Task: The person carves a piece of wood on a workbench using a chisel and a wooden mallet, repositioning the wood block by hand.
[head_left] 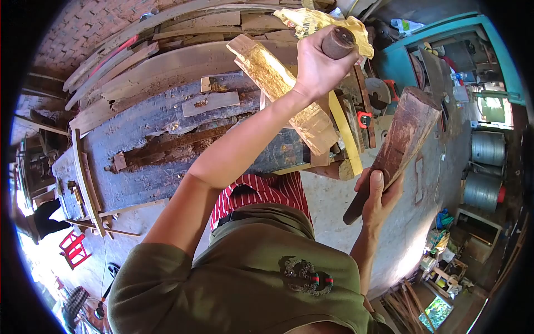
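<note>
My left hand (322,69) is closed around a thick, round wooden handle, its butt end facing up at me. It looks like a chisel (338,43); its blade is hidden beneath my hand. Under the wrist and forearm lies a pale yellow wooden beam (270,67), cut in a step at its far end. Off to the right, my right hand (381,197) grips the narrow end of a dark wooden mallet (409,125). The mallet's thick head tilts up and away, apart from the chisel.
A large, dark, rotted timber slab (161,125) forms the work surface, with small offcuts on it. Right of the beam are a yellow strip (345,133), a red tape measure (364,119) and an orange power tool (394,89). A yellow sack (306,19) and stacked planks (194,25) lie behind.
</note>
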`<state>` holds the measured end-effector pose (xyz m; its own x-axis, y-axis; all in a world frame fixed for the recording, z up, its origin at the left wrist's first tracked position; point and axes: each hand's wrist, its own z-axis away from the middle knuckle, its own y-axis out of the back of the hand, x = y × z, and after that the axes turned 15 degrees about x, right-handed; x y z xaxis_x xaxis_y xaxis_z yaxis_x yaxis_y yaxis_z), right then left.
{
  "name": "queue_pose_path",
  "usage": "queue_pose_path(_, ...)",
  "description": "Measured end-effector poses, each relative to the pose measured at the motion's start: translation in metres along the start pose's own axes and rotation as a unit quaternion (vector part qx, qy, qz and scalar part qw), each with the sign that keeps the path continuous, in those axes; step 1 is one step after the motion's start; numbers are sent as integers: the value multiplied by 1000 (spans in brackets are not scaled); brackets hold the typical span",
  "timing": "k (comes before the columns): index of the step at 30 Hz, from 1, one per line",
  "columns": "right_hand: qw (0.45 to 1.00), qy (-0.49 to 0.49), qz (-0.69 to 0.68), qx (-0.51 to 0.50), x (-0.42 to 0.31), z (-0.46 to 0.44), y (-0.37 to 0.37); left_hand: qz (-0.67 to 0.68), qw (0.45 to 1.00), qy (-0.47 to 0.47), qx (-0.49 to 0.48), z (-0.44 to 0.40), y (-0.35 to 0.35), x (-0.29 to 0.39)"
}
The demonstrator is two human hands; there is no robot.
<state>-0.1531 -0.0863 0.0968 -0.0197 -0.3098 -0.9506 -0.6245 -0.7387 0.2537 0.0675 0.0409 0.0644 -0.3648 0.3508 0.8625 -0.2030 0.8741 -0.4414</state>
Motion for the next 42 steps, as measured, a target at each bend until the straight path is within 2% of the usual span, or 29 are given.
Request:
queue_pose_path(3, 1000, -7, -8, -1, 3, 0, 2, -34, 999, -16, -32, 22, 1, -4)
queue_pose_path(4, 1000, -8, -8, -4, 4, 0, 1, -17, 995, -62, -82, 30, 1, -9)
queue_pose_path(5, 1000, -9, -17, -1, 5, 0, 2, -72, 991, -67, -88, 42, 1, -13)
queue_pose_path(10, 999, -11, -34, 11, 11, -2, 3, -88, 984, -19, -154, 69, 2, -11)
queue_pose_path(13, 999, -2, 8, 43, 32, -7, -9, -47, 993, -46, -101, 61, -2, -3)
queue_pose_path(14, 998, -26, 50, 23, 46, -12, -9, -111, 987, -58, -102, 50, 1, 2)
queue_pose_path(15, 994, -47, 94, 4, 62, -19, -9, -118, 985, -66, -103, 35, 5, 12)
queue_pose_path(17, 990, -59, 129, -2, 86, -29, -11, -253, 954, 14, -157, 4, 22, 30)
queue_pose_path(19, 980, -38, 190, -38, 106, -40, -14, -307, 943, 49, -122, -22, 56, 9)
queue_pose_path(20, 970, 128, 206, 2, 154, -48, -11, -337, 934, 67, -102, -35, 76, 6)
queue_pose_path(21, 972, 122, 199, 7, 151, -47, -14, -368, 922, 87, -84, -47, 99, 3)
queue_pose_path(23, 987, 27, 160, -12, 132, -44, -24, -448, 891, 54, -48, -77, 147, -20)
queue_pose_path(25, 985, -6, 170, -12, 136, -36, -23, -477, 876, -34, -61, -105, 183, -38)
queue_pose_path(29, 974, -45, 219, -41, 150, -20, -17, -552, 824, -79, -100, -149, 207, -65)
queue_pose_path(30, 973, -50, 220, -41, 146, -18, -17, -559, 819, -2, -129, -155, 202, -67)
queue_pose_path(31, 976, -97, 188, -48, 139, -16, -18, -562, 809, 74, -156, -161, 196, -70)
queue_pose_path(32, 975, -144, 158, -54, 136, -15, -16, -520, 831, 93, -173, -164, 200, -86)
queue_pose_path(33, 974, -148, 162, -53, 142, -13, -12, -519, 831, 98, -177, -162, 195, -91)
queue_pose_path(35, 977, -69, 173, -100, 161, -9, -3, -494, 802, 208, -262, -159, 186, -99)
queue_pose_path(36, 970, -74, 181, -142, 163, -13, -1, -456, 819, 227, -263, -150, 189, -107)
queue_pose_path(37, 970, -78, 182, -141, 164, -14, -3, -456, 817, 230, -267, -146, 191, -112)
queue_pose_path(39, 974, -107, 140, -146, 165, -12, -11, -421, 860, 205, -202, -137, 196, -116)
queue_pose_path(42, 972, -144, 131, -129, 159, -31, -17, -443, 855, 224, -150, -117, 214, -109)
